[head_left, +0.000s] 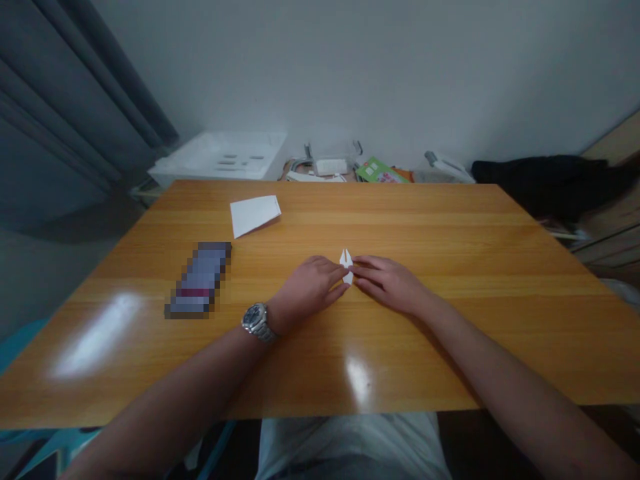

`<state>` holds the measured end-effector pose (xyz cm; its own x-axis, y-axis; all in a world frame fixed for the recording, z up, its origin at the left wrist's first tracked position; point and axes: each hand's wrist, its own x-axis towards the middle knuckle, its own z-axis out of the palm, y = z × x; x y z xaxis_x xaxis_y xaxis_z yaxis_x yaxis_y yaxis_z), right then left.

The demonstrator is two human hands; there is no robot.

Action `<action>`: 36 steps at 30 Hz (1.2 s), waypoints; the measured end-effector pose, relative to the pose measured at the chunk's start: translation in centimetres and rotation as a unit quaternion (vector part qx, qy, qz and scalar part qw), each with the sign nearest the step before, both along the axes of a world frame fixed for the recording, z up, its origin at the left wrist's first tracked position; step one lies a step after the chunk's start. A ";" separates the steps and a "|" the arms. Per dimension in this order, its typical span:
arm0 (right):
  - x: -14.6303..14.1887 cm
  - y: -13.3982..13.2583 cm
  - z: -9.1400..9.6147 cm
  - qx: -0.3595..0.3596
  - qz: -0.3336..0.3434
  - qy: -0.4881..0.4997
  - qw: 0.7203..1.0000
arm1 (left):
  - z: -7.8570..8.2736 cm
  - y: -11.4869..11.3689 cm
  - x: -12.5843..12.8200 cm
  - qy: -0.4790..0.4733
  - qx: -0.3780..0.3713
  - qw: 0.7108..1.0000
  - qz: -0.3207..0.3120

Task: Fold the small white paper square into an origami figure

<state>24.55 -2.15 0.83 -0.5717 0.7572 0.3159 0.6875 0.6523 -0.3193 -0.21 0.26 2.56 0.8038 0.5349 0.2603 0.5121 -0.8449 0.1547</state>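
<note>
A small white piece of folded paper (346,259) lies on the table in front of me, with two narrow points at its far end. From the left, the fingertips of my left hand (316,283) hold its edge, thumb nearest me. My right hand (393,283) grips the opposite edge with its fingertips, the fingers slightly bent and low over the wood. Fingers cover part of the paper's middle and sides. A metal watch (257,321) circles my left wrist.
The wooden table (450,233) carries a phone-like device (200,280), blurred out, at left and a white sheet (255,215) beyond it. Past the far edge are a white plastic tray (225,155), a green booklet (380,171) and dark cloth (540,180). A grey curtain (65,107) hangs at left.
</note>
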 end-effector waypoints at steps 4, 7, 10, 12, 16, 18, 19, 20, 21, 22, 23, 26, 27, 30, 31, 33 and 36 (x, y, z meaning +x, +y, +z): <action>-0.2 0.3 -0.2 -0.005 0.005 0.042 0.999 | -0.6 0.8 0.1 -0.065 -0.033 0.996 0.055; -0.6 0.5 -0.4 -0.006 -0.015 0.081 0.997 | -1.1 1.3 0.1 -0.083 -0.048 0.993 0.070; -1.2 0.5 -0.4 -0.022 -0.043 0.120 0.992 | -1.4 1.5 0.1 -0.076 -0.043 0.993 0.082; -1.4 0.5 -0.5 -0.038 -0.062 0.143 0.987 | -1.4 1.5 0.1 -0.074 -0.038 0.992 0.091; -1.7 0.5 -0.8 -0.046 -0.106 0.167 0.979 | -1.5 1.2 0.2 -0.074 -0.034 0.991 0.105; -1.7 0.6 -1.0 -0.040 -0.128 0.163 0.978 | -1.6 1.1 0.2 -0.077 -0.037 0.990 0.110; -1.7 0.6 -1.2 -0.040 -0.136 0.159 0.977 | -1.7 1.0 0.2 -0.080 -0.039 0.990 0.112; -1.7 0.6 -1.3 -0.041 -0.140 0.158 0.977 | -1.8 1.0 0.2 -0.083 -0.042 0.989 0.113; -1.6 0.6 -1.4 -0.044 -0.142 0.159 0.976 | -1.8 1.1 0.3 -0.086 -0.044 0.989 0.112; -1.6 0.6 -1.4 -0.047 -0.141 0.162 0.976 | -1.9 1.1 0.3 -0.091 -0.045 0.988 0.113; -1.6 0.7 -1.5 -0.051 -0.138 0.165 0.975 | -1.9 1.1 0.3 -0.097 -0.047 0.988 0.113; -1.5 0.7 -1.4 -0.057 -0.127 0.173 0.975 | -1.9 1.2 0.3 -0.128 -0.066 0.984 0.104; -1.5 0.7 -1.4 -0.058 -0.123 0.177 0.975 | -1.8 1.1 0.3 -0.141 -0.079 0.982 0.100; -1.6 0.7 -1.2 -0.064 -0.119 0.186 0.973 | -1.7 0.9 0.4 -0.182 -0.133 0.969 0.099; -1.6 0.7 -1.1 -0.072 -0.125 0.192 0.971 | -1.7 0.9 0.5 -0.200 -0.155 0.962 0.098; -1.8 0.6 -1.0 -0.104 -0.137 0.221 0.960 | -1.8 0.8 0.7 -0.245 -0.207 0.943 0.088; -2.1 0.2 -1.0 -0.178 -0.134 0.307 0.925 | -2.1 0.7 1.1 -0.328 -0.291 0.896 0.073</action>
<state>22.47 -1.92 -0.12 -0.1445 0.9644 0.2217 0.4273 0.2628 -0.8650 0.87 0.99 0.51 0.4904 0.8205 0.2937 0.2490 -0.4549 0.8550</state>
